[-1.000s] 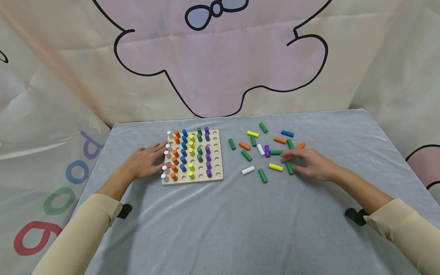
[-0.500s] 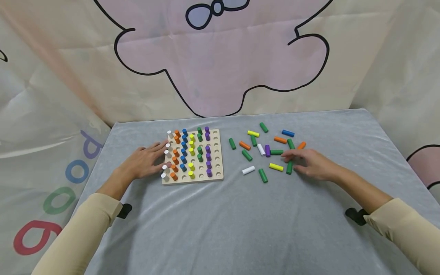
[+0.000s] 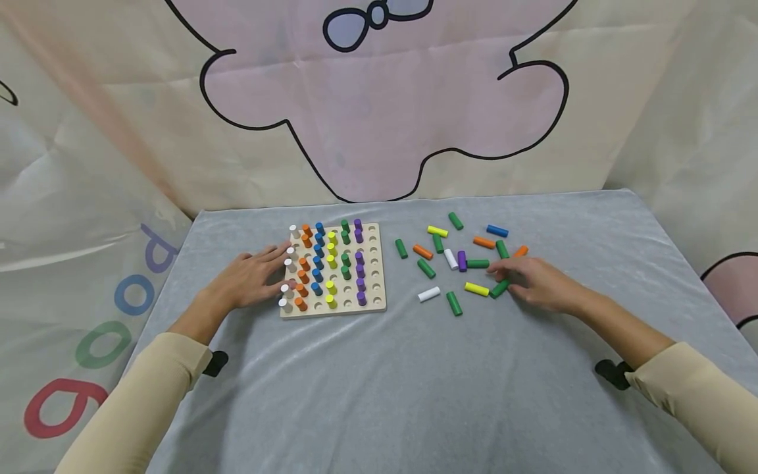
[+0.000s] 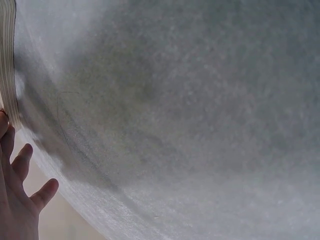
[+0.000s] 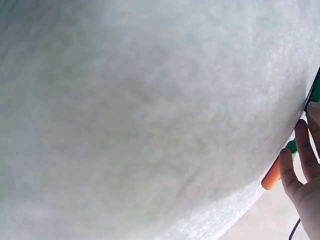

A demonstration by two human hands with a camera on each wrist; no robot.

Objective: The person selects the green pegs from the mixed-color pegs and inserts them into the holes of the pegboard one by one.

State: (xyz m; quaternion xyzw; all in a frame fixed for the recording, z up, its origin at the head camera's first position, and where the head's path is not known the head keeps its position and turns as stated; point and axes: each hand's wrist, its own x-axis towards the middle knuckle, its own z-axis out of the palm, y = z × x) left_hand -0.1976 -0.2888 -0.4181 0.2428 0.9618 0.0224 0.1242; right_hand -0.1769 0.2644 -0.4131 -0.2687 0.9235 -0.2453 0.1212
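In the head view my left hand (image 3: 251,280) rests at the left edge of a wooden pegboard (image 3: 373,263), fingers spread, the thumb by the white pegs. Upright white, orange, blue, yellow, green and purple pegs stand in columns on it. My right hand (image 3: 541,283) is low over the loose pegs on the right, fingers slightly bent. Its thumb is at one end of a green peg (image 3: 499,289) lying on the cloth; that end is partly hidden. Another green peg (image 5: 315,95) is beside the fingertips in the right wrist view, with an orange peg (image 5: 271,176) below.
Loose pegs lie scattered right of the board, among them a white peg (image 3: 429,294), a yellow peg (image 3: 476,289), a purple peg (image 3: 462,261) and a blue peg (image 3: 497,231). Grey cloth (image 3: 379,388) covers the table. Printed curtains (image 3: 379,131) hang behind and beside it.
The green peg by my right thumb has turned, its near end swinging left toward the yellow peg. My right hand has barely shifted. The left hand stays at the board.
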